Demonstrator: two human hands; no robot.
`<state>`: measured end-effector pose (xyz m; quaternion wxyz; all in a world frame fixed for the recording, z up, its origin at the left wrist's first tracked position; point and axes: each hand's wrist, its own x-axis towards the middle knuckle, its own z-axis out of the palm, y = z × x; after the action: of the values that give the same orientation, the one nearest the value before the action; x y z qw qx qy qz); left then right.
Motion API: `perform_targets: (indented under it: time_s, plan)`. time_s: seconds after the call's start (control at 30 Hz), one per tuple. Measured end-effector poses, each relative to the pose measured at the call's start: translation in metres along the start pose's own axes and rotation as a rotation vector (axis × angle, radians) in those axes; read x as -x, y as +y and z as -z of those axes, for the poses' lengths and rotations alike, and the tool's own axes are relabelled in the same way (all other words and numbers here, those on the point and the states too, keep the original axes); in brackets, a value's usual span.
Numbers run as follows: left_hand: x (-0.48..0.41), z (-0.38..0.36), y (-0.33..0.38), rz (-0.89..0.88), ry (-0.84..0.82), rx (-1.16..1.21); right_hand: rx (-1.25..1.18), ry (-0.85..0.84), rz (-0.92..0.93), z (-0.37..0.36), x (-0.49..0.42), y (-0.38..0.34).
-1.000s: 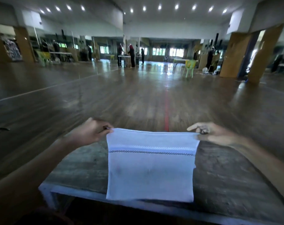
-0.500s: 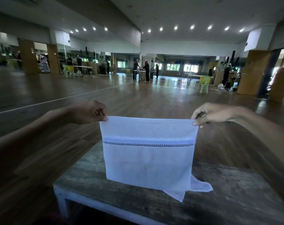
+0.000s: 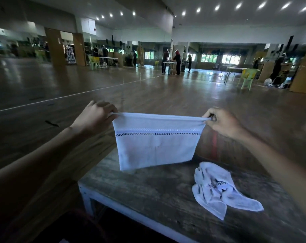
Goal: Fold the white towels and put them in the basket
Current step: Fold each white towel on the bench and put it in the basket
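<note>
Fingers (image 3: 112,112) of the left hand (image 3: 96,120) and the right hand (image 3: 224,122) pinch the two upper corners of the white towel (image 3: 155,148) in the head view. Its long axis runs from hand to hand, and the cloth hangs below the fingers, above the table (image 3: 140,193) and apart from it. Towels counted: two, one held and one crumpled towel (image 3: 217,188) on the table, nearer the right hand. No basket shows.

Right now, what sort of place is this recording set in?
Probably a large dance or activity hall: a wide polished wooden floor, what looks like a mirrored wall on the left, and distant tables with plastic chairs. Left hand and right hand hold a white towel above a worn table.
</note>
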<state>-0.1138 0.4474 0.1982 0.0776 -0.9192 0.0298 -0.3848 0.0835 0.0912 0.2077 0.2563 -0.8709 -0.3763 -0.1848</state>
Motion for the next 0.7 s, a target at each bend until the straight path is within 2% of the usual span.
perform_targets:
  time_s: [0.1,0.2,0.3,0.43,0.53,0.7]
  plan:
    - [0.044,-0.017,0.013,-0.019,-0.068,0.1,-0.015,-0.055,-0.021,-0.026,0.038,0.011]
    - [0.1,-0.037,0.027,-0.049,-0.251,0.29,-0.076,-0.218,-0.013,-0.058,0.089,0.02]
    - [0.156,-0.057,0.049,-0.057,-0.311,0.408,-0.073,-0.324,-0.021,-0.083,0.142,0.027]
    - [0.202,-0.068,0.072,-0.064,-0.48,0.559,-0.029,-0.523,-0.051,-0.097,0.196,0.031]
    - [0.216,-0.069,0.08,0.008,-0.578,0.618,-0.106,-0.629,-0.108,-0.094,0.211,0.031]
    - [0.209,-0.078,0.074,0.092,-0.56,0.614,-0.123,-0.648,-0.166,-0.102,0.197,0.035]
